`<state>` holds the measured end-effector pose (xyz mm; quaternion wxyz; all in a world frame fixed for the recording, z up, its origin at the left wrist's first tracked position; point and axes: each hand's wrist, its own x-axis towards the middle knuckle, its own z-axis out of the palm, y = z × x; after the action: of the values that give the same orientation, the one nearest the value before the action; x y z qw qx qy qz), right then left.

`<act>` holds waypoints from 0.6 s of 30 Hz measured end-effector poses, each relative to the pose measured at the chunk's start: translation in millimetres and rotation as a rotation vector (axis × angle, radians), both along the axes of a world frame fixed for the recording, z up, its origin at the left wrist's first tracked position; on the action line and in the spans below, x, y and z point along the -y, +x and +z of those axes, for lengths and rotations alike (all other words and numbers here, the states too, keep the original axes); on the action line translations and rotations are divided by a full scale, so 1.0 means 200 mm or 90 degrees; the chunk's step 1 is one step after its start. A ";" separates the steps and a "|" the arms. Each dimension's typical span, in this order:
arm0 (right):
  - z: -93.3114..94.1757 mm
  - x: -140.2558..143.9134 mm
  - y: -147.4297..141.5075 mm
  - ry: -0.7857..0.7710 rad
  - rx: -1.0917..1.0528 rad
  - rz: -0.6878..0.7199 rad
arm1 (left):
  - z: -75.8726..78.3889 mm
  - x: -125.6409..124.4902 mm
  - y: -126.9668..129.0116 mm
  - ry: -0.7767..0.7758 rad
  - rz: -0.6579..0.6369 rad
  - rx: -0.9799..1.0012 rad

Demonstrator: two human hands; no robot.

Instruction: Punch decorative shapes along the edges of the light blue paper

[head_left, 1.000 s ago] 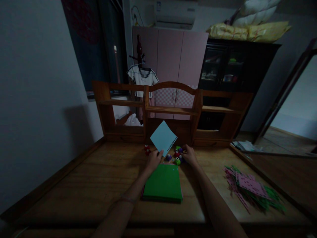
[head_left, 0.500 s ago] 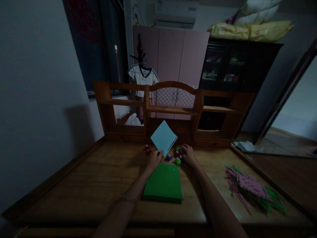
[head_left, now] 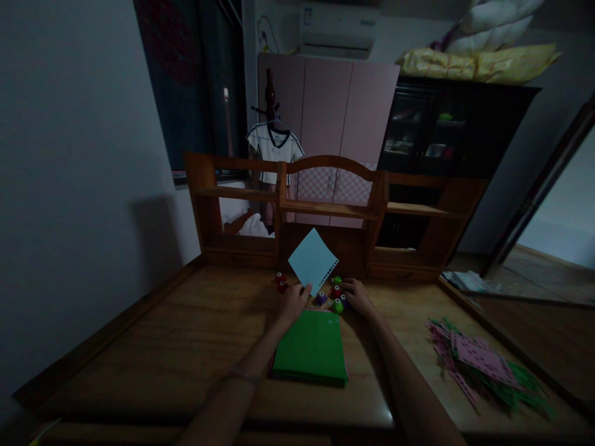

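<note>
Both hands work at the far edge of the dim desk (head_left: 139, 347). Left hand (head_left: 292, 305) pinches the bottom corner of a pale blue sheet (head_left: 313, 260), held upright above the green paper stack (head_left: 310, 347). Right hand (head_left: 357, 295) rests among small coloured punches (head_left: 335, 297); its fingers are too dark to tell how far they curl.

Home bedroom, pink wardrobe (head_left: 328, 118), wall AC (head_left: 338, 28), wood desk (head_left: 186, 334)
</note>
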<state>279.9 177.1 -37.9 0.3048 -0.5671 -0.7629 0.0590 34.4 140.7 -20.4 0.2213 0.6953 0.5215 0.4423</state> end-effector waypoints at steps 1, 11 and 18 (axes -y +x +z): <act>0.00 0.00 0.00 0.000 0.000 0.002 | 0.00 0.00 0.00 0.000 0.000 -0.001; 0.11 0.09 -0.06 0.091 0.014 0.030 | -0.02 -0.01 0.00 0.019 0.001 -0.009; 0.09 0.04 -0.07 0.015 0.088 0.032 | -0.02 -0.01 0.00 0.019 -0.006 -0.003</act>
<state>265.4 169.4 -20.7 0.2562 -0.5466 -0.7970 0.0183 34.6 143.1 -24.9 0.2117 0.7018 0.5122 0.4475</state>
